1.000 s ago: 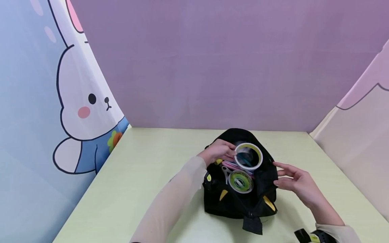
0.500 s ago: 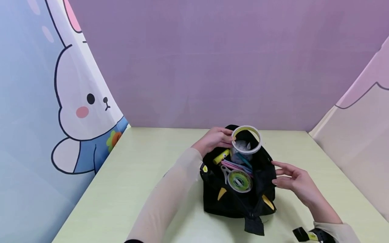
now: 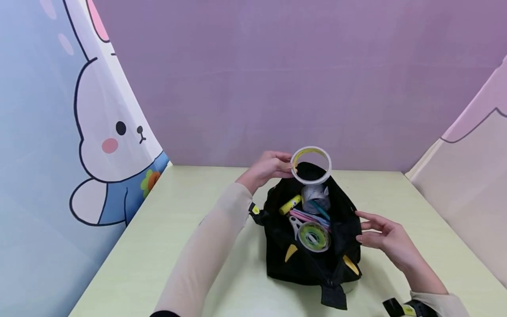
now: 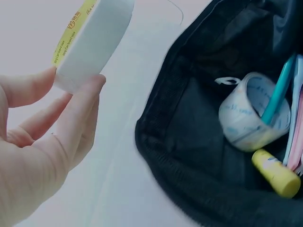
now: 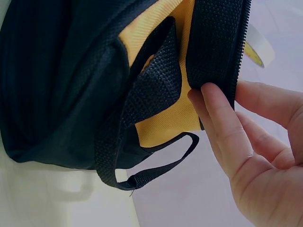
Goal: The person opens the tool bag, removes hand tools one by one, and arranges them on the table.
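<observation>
My left hand pinches a roll of white tape by its side, above the back rim of an open black bag. In the left wrist view the roll shows a yellow inner core with red print. My right hand holds the bag's right edge. In the right wrist view that zipped edge lies between thumb and fingers. Inside the bag are a clear tape roll, a yellow tube, a teal pen, pink and blue pens and a green-centred tape roll.
The bag stands on a pale yellow-green table. Behind it rises a purple wall, with a rabbit-print panel on the left and a pale panel on the right. A black strap hangs at the bag's front.
My left hand has lifted the white tape roll up and back out of the bag, uncovering the clear tape roll and yellow tube. My right hand stays at the bag's edge.
</observation>
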`<move>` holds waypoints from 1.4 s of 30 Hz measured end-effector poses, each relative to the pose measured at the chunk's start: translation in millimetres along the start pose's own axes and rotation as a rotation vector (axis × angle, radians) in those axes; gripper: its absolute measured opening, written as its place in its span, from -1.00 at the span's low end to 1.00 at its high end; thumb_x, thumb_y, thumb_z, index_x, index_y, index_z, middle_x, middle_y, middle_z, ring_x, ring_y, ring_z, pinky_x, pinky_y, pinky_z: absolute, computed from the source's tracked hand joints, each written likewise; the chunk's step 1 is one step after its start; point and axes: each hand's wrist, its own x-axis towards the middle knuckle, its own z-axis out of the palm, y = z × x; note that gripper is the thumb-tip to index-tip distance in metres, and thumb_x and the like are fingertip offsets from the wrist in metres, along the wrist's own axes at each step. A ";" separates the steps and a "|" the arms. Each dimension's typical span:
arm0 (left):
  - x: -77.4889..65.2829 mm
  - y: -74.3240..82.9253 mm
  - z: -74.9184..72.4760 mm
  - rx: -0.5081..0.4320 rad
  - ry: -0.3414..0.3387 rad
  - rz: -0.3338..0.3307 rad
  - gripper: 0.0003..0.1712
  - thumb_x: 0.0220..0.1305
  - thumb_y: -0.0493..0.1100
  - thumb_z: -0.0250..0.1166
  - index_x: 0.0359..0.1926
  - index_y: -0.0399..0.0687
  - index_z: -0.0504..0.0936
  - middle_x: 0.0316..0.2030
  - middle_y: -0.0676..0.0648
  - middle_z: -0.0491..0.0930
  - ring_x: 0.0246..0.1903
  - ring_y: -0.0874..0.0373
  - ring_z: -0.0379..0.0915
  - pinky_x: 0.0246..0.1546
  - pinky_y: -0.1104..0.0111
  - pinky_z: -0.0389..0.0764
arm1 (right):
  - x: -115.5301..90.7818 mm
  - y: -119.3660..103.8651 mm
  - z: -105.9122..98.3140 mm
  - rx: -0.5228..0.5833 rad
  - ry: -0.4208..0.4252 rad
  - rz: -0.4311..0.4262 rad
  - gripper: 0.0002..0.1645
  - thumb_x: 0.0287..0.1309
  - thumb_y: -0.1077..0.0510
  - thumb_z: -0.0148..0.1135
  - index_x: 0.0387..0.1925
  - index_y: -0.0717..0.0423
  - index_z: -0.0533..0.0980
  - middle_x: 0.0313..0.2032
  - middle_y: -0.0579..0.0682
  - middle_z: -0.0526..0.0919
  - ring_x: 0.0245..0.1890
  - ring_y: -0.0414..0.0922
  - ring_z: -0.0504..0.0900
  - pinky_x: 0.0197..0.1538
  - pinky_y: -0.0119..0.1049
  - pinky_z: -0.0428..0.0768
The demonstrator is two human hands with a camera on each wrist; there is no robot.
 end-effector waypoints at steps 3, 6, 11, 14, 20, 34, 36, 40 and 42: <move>-3.3 4.4 -7.3 0.011 0.020 0.012 -0.52 0.34 -0.54 0.12 0.28 -0.47 0.43 0.07 -0.46 0.53 -0.19 -0.05 0.64 0.10 0.09 0.58 | -0.2 -0.1 0.1 -0.006 0.003 0.004 -0.29 0.16 0.52 0.25 0.14 -0.29 0.60 -0.22 -0.08 0.61 -0.29 -0.25 0.71 -0.25 -0.35 0.71; -6.7 7.8 -15.3 0.014 0.044 0.029 -0.53 0.33 -0.54 0.13 0.26 -0.49 0.45 -0.05 -0.37 0.59 -0.16 -0.08 0.64 0.09 0.09 0.59 | -0.1 0.2 0.4 -0.007 0.006 0.009 -0.29 0.16 0.52 0.25 0.14 -0.29 0.60 -0.22 -0.09 0.61 -0.30 -0.25 0.71 -0.25 -0.35 0.71; -13.6 12.6 -31.9 0.026 0.069 0.061 -0.54 0.32 -0.54 0.13 0.25 -0.51 0.44 -0.09 -0.30 0.59 -0.26 0.02 0.64 0.07 0.09 0.60 | 0.3 0.4 0.9 0.000 0.001 0.003 -0.30 0.16 0.52 0.24 0.15 -0.25 0.60 -0.23 -0.10 0.61 -0.31 -0.25 0.71 -0.26 -0.34 0.71; -16.9 14.3 -43.7 0.057 0.089 0.078 -0.54 0.33 -0.51 0.14 0.24 -0.50 0.46 -0.05 -0.31 0.59 -0.24 0.01 0.65 0.05 0.12 0.62 | 0.2 0.3 1.7 -0.008 0.002 -0.002 -0.32 0.16 0.50 0.26 0.17 -0.21 0.60 -0.23 -0.11 0.62 -0.31 -0.25 0.71 -0.25 -0.34 0.71; -23.3 15.5 -69.2 0.089 0.139 0.087 -0.51 0.34 -0.50 0.12 0.28 -0.52 0.40 0.04 -0.36 0.55 -0.29 0.12 0.64 0.06 0.17 0.61 | 0.3 0.7 1.5 -0.002 -0.006 -0.010 -0.33 0.16 0.49 0.27 0.18 -0.18 0.59 -0.23 -0.12 0.63 -0.30 -0.25 0.72 -0.25 -0.33 0.71; -45.7 0.2 -134.7 0.065 0.267 0.143 -0.49 0.34 -0.53 0.07 0.30 -0.62 0.29 -0.23 -0.13 0.60 -0.33 0.19 0.64 0.04 0.23 0.63 | 0.2 7.2 -0.5 0.064 -0.027 -0.033 -0.26 0.16 0.57 0.19 0.15 -0.25 0.60 -0.24 -0.12 0.65 -0.30 -0.25 0.72 -0.25 -0.35 0.71; -49.0 -4.5 -144.7 0.072 0.298 0.138 -0.49 0.35 -0.51 0.08 0.30 -0.60 0.30 -0.22 -0.11 0.59 -0.32 0.20 0.64 0.04 0.24 0.63 | 0.0 8.0 -0.5 0.071 -0.031 -0.033 -0.26 0.16 0.57 0.19 0.15 -0.26 0.60 -0.23 -0.12 0.65 -0.29 -0.25 0.72 -0.25 -0.35 0.71; -57.4 -13.1 -164.2 0.097 0.359 0.114 -0.49 0.40 -0.45 0.09 0.33 -0.52 0.32 -0.05 -0.21 0.55 -0.21 0.17 0.64 0.09 0.25 0.59 | 0.4 8.6 -0.9 0.071 -0.033 -0.030 -0.26 0.16 0.57 0.19 0.15 -0.27 0.60 -0.23 -0.12 0.66 -0.29 -0.25 0.72 -0.24 -0.35 0.71; -62.2 -17.8 -173.9 0.103 0.389 0.099 -0.49 0.42 -0.42 0.10 0.34 -0.48 0.33 0.01 -0.22 0.53 -0.15 0.14 0.63 0.09 0.27 0.58 | 0.5 8.8 -1.2 0.071 -0.034 -0.027 -0.26 0.16 0.56 0.19 0.14 -0.28 0.60 -0.23 -0.12 0.66 -0.29 -0.25 0.72 -0.24 -0.35 0.71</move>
